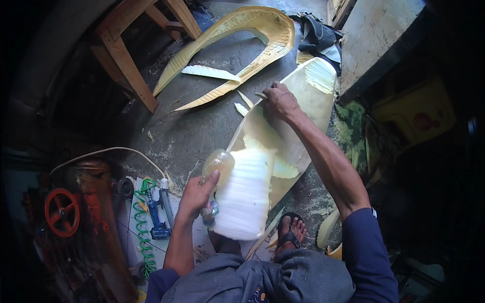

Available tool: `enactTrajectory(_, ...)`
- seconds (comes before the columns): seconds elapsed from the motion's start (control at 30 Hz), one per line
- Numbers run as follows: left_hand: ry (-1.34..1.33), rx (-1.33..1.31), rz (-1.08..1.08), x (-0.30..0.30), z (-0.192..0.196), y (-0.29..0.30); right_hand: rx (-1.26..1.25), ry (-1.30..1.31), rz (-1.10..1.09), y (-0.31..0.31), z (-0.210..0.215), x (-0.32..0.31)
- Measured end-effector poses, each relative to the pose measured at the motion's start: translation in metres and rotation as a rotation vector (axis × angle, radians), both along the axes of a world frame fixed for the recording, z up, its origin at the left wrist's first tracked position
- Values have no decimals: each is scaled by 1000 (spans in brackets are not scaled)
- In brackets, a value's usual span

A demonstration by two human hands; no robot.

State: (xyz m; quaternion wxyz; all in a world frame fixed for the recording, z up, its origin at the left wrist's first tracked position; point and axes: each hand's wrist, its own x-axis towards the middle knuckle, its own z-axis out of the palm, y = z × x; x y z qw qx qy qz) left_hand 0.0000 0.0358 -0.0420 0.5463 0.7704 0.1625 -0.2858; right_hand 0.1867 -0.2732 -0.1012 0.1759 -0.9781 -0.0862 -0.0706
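Lying lengthwise from near centre to far right: one long, tapered block of cream and tan foam (pixel 262 134), its near end cut to a ridged white face by the person's legs, its far tip also pared white. Far centre, on the grey floor (pixel 202 123): one large horseshoe-shaped offcut of yellow foam (pixel 278 43), both arms pointing near and left. Far right: one flat pale panel with a dark edge (pixel 374 40). Far left: one brown wooden stool or stand (pixel 121 58). Near left: one rust-coloured metal cylinder (pixel 103 222), with a red four-spoked handwheel (pixel 62 212) beside it. Far right, by the block's tip: one crumpled heap of dark cloth (pixel 321 40). Near left: one green coiled hose (pixel 141 227), just beside a blue-bodied hand tool (pixel 157 214). Across one arm of the horseshoe: one whitish foam strip (pixel 209 72). Left hand (pixel 198 196), near centre: wrapped around one translucent, amber-tinted bottle (pixel 220 164), thumb along its side, rounded end pointing far, over the block's left edge; contact with the foam cannot be told. Right hand (pixel 280 101), farther off at the block's left edge: fingers drawn narrow on one small, thin, pale piece (pixel 260 95), material unclear. Just left of that edge: two small pale foam slivers (pixel 241 109).
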Motion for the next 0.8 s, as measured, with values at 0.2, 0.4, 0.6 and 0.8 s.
enactTrajectory(0.2,46,-44,-57,-15,4,27,256,691,462,27,5,-16)
enactTrajectory(0.4,-41,-181,145,-23,3,31,191,274,171,19,-2,-23)
enactTrajectory(0.6,-71,-313,366,-17,22,41,485,-24,61,12,1,-40)
enactTrajectory(0.8,-307,-528,727,7,57,36,331,451,543,26,22,-81)
